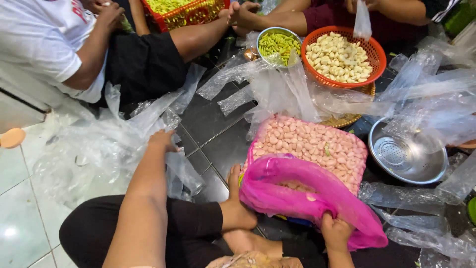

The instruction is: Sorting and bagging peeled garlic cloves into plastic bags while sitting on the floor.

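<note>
Two hands work: right hand [336, 231] grips the pink bag [302, 191] lying sideways, left hand [162, 140] clutches clear plastic bags [99, 149].

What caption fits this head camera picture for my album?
Right hand grips a pink bag of peanuts; left hand touches clear bags.

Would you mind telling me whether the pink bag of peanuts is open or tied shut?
Open. The pink bag has its mouth folded back, exposing the peanuts; the right hand grips its edge.
</note>
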